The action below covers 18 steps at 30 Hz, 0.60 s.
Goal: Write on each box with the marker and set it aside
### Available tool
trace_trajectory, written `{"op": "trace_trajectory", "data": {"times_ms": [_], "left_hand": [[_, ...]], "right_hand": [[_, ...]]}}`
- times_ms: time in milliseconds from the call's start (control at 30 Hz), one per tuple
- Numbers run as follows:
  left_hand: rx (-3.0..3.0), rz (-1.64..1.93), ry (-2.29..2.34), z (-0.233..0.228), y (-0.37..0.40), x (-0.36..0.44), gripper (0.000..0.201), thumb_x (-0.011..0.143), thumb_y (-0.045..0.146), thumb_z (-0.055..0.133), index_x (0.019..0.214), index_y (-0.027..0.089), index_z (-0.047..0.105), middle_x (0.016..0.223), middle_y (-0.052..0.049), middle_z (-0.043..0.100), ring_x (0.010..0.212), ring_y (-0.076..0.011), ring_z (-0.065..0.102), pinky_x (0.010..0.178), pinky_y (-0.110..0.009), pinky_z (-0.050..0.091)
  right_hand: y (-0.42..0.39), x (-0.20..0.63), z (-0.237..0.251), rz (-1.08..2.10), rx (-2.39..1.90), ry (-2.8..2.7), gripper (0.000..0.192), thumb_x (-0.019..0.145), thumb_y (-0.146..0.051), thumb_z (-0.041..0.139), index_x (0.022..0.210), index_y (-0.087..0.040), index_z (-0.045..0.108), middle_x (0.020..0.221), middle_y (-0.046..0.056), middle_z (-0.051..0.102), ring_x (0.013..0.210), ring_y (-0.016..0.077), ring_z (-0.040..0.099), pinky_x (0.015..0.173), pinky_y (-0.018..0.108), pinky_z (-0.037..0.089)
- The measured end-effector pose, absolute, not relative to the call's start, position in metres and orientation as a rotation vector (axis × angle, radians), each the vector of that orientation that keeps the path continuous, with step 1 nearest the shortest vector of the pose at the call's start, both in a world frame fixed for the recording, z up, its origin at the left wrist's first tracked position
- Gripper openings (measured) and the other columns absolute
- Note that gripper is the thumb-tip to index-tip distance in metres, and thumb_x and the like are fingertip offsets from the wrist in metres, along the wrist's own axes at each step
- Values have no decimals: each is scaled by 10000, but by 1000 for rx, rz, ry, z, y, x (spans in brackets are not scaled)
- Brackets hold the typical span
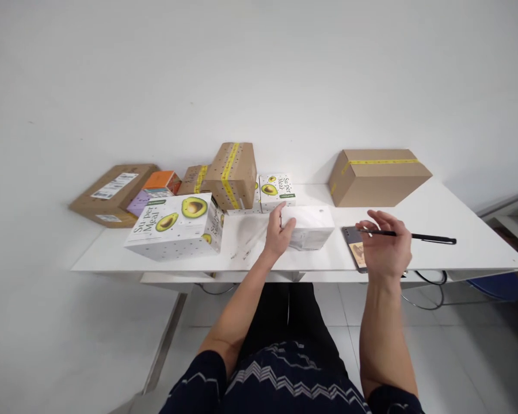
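Risk sits mostly with the slim black pen (414, 236), which the right hand (384, 250) pinches by its tip end while most of its length juts out to the right over the white tabletop (457, 230). With so light a pinch, a small twist of the wrist could flick it loose, and it could roll toward the near edge. Just under that hand lies a dark flat phone (354, 247), close to the near edge; a careless sweep of the forearm might nudge it off. The left hand (278, 236) rests with fingers spread on the left end of a plain white rectangular box (311, 227) in the middle of the tabletop, pressing rather than clasping it, so a hard push could slide the box away. To the left, the large white avocado-printed carton (175, 227) stands close enough to be bumped by the box.
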<state>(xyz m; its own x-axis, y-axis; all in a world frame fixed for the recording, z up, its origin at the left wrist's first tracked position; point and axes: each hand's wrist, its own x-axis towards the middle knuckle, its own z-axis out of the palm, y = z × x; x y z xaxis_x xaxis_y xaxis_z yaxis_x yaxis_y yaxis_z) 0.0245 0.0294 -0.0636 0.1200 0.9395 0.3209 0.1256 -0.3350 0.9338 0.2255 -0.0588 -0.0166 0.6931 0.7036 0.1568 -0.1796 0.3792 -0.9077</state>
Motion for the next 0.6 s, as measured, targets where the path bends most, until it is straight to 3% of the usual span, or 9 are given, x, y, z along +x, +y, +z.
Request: {"op": "trace_trajectory", "data": {"times_ms": [67, 167, 333, 467, 600], "left_hand": [[1609, 1306, 1063, -67, 30, 28, 454, 866, 328, 535, 1304, 243, 450, 1372, -87, 460, 1312, -229, 404, 1101, -376, 313], [1621, 1320, 1075, -69, 31, 30, 427, 851, 248, 511, 1276, 247, 472, 1334, -79, 479, 1289, -222, 417, 1097, -380, 314], [1642, 1330, 1135, -66, 32, 32, 317, 808, 180, 500, 1112, 233, 575, 1181, -73, 516, 1234, -226, 439, 1082, -388, 319], [1551, 1331, 1155, -65, 34, 35, 277, 765, 150, 531, 1020, 228, 604, 1105, -55, 528, 1155, -216, 485, 1055, -374, 343], [1511, 1401, 1174, -65, 35, 39, 175, 785, 170, 548, 937, 233, 609, 1013, -36, 565, 1052, -205, 523, 989, -360, 389]], "right_hand": [[-55, 216, -2, 522, -1105, -690, 286, 819, -470, 482, 767, -227, 623, 801, 30, 608, 687, 147, 599, 625, 292, 501], [-39, 196, 5, 544, -1207, -919, 374, 857, -534, 466, 766, -217, 642, 615, -2, 529, 574, 129, 537, 560, 264, 449], [-2, 174, 0, 732, -1193, -1253, 309, 843, -481, 526, 828, -202, 658, 692, 6, 605, 565, 104, 502, 550, 243, 427], [18, 172, -8, 738, -1288, -1252, 164, 762, -357, 596, 776, -195, 615, 626, -20, 585, 513, 88, 449, 487, 209, 351], [20, 172, -12, 721, -1357, -1241, 167, 781, -350, 556, 707, -200, 563, 591, -18, 591, 485, 88, 444, 479, 208, 333]]}}
